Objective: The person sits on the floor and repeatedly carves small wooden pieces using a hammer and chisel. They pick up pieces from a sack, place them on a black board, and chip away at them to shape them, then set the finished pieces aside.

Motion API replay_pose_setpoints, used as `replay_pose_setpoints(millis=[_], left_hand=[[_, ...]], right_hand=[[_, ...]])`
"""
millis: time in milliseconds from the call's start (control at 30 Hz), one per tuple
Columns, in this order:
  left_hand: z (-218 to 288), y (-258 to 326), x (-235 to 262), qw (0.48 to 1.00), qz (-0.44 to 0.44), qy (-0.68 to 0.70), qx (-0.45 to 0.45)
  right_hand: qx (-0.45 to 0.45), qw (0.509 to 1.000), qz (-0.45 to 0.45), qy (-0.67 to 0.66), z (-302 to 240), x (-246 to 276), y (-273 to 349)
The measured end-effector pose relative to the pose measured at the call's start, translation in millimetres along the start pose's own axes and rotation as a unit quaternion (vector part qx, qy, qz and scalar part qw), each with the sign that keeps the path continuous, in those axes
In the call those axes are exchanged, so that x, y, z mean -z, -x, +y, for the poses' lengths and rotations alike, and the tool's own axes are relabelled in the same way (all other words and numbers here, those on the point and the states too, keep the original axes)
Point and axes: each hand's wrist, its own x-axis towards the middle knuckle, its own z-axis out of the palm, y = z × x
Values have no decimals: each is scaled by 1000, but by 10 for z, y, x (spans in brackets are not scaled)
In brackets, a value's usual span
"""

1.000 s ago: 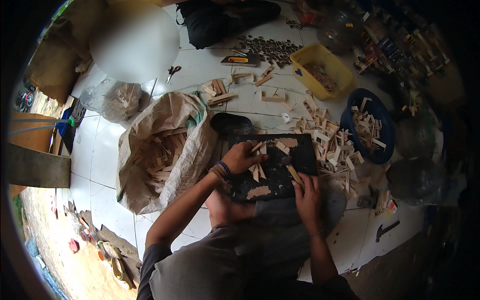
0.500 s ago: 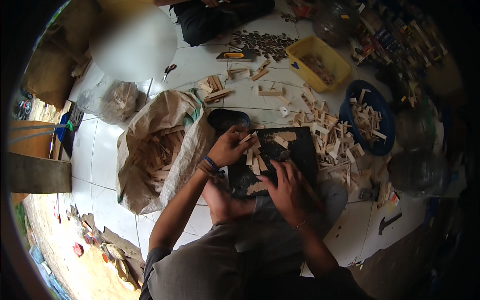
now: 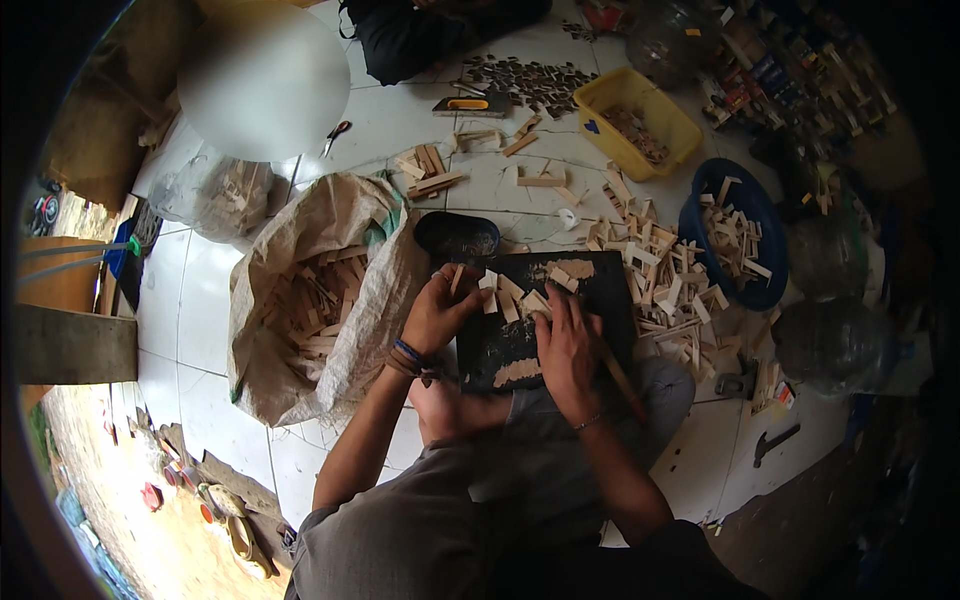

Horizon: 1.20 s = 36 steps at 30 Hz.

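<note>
Between my left hand's (image 3: 438,312) thumb and fingers is a small wooden strip (image 3: 457,279), held over the left edge of a black board (image 3: 500,350) in front of my crossed legs. Several short wooden pieces (image 3: 508,298) lie loose on that board. My right hand (image 3: 570,355) rests at its middle, fingers closed around a small light wooden block (image 3: 534,303). Another strip (image 3: 563,279) lies just beyond those fingertips. A wooden handle (image 3: 622,382) sticks out beside my right hand; its head is hidden.
Left stands an open woven sack (image 3: 255,300) of wood pieces. A dark oval dish (image 3: 457,236) sits behind the board. To the right are piled wooden brackets (image 3: 665,280), a blue basin (image 3: 745,215), a yellow tub (image 3: 640,120) and a hammer (image 3: 776,445). Another person (image 3: 440,30) sits opposite.
My left hand has drawn slightly left and down with a wooden strip, away from the loose pieces. My right hand has moved forward and its fingers have closed on a block.
</note>
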Motion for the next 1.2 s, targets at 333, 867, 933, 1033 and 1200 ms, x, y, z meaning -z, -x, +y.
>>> replay_pose_setpoints(millis=[333, 867, 933, 1033, 1200], left_hand=[[24, 349, -38, 998, 25, 12, 62], [313, 572, -290, 990, -18, 93, 100], [303, 576, -269, 987, -34, 124, 95], [262, 584, -234, 985, -47, 132, 96], [161, 604, -230, 975, -78, 171, 116]], right_hand=[[3, 998, -10, -55, -212, -145, -29], [-278, 816, -82, -501, -282, 175, 164], [-278, 805, -80, -517, -270, 175, 176], [-278, 774, -88, -562, -250, 171, 183], [-268, 763, -99, -580, -241, 200, 189]])
